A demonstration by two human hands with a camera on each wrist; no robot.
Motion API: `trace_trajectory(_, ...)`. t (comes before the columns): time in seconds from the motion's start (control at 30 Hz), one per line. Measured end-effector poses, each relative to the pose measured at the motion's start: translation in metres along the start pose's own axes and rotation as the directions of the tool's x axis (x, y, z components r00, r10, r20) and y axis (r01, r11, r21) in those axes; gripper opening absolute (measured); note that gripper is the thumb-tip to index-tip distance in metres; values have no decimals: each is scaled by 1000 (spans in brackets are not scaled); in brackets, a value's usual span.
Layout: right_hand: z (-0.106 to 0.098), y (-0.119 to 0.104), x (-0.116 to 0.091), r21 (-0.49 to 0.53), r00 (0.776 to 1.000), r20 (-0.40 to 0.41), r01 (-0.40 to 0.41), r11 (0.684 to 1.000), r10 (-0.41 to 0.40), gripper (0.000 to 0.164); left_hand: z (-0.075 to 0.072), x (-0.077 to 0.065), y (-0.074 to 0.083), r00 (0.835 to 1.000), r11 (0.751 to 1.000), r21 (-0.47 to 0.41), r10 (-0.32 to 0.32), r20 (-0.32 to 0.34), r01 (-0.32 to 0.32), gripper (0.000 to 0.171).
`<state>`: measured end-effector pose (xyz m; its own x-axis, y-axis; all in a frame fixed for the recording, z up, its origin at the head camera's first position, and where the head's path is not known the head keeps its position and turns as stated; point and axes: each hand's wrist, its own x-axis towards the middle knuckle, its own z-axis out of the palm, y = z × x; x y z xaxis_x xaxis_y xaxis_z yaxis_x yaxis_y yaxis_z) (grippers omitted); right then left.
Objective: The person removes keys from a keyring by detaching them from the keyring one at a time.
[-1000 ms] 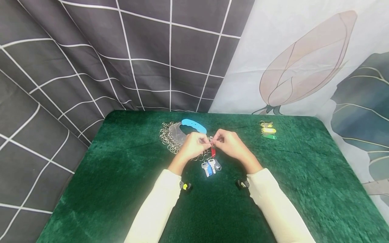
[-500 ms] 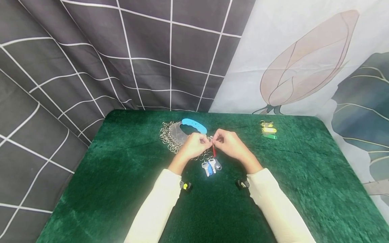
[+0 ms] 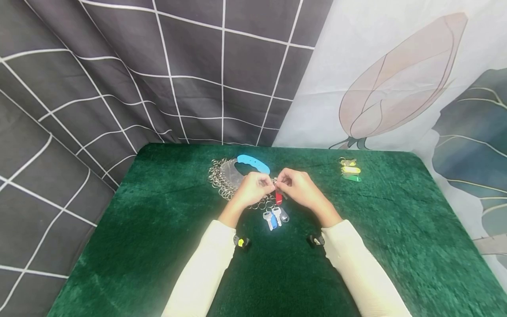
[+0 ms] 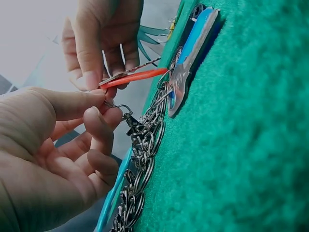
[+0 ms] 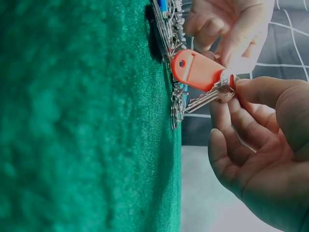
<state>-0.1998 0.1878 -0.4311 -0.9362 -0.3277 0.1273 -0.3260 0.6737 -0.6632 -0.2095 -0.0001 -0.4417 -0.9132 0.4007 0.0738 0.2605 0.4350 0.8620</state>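
Near the back middle of the table, my left hand (image 3: 255,190) and right hand (image 3: 298,188) meet at the fingertips. The left thumb and index finger pinch a small metal ring, with a metal clasp (image 4: 127,115) just beyond them; the fingers partly hide the ring. Seen from the right wrist, my right thumb and fingers pinch the head of a silver key (image 5: 208,98). A red key tag (image 5: 198,70) hangs beside that key. Under the hands lies a key holder with a blue handle (image 3: 253,163), a clear curved plate (image 3: 231,174) and many metal rings (image 3: 225,193).
In front of the rings lie silver keys (image 3: 267,219) with a blue tag (image 3: 273,221) and a dark grey tag (image 3: 284,215). Yellow (image 3: 350,170) and green tags (image 3: 351,178) lie at the back right. Green velvet cloth (image 3: 277,277) covers the table; curtains hang behind.
The red tag has swung edge-on and then turned its flat face back up, with the key now showing beside it. Both hands stay almost in place.
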Motion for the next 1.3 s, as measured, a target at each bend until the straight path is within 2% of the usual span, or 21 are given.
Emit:
trace_trajectory(0.17, 0, 1, 0, -4, 1000, 3, -6, 1000, 6, 7, -1, 0, -1, 999, 999, -14, -30, 32, 30, 10)
trace_trajectory(0.43, 1, -1, -1, -14, 1000, 6, 7, 1000, -7, 5, -2, -1, 0, 997, 999, 14, -35, 73, 34, 7)
trace_trajectory(0.63, 1, -3, -1, -22, 999, 14, 38, 999, -37, 6, 1, 0, 1, 994, 997, 22, -74, 80, 72, 11)
trace_trajectory(0.73, 1, -3, -1, -17, 999, 18, 39, 999, -38, 6, 1, 0, 2, 995, 997, 16, -71, 70, 70, 11)
trace_trajectory(0.97, 2, 0, 0, -41, 1000, -4, 6, 999, -6, 5, -2, -1, 1, 999, 1000, -24, -14, 52, 15, 11)
trace_trajectory(1.2, 2, 0, 0, -28, 1000, -1, -10, 1000, 10, 5, -3, 1, -3, 996, 999, -22, -47, 80, 49, 6)
trace_trajectory(1.3, 2, -1, -1, -22, 1000, 5, 0, 1000, 0, 5, -2, 0, -3, 994, 998, -26, -58, 96, 60, 10)
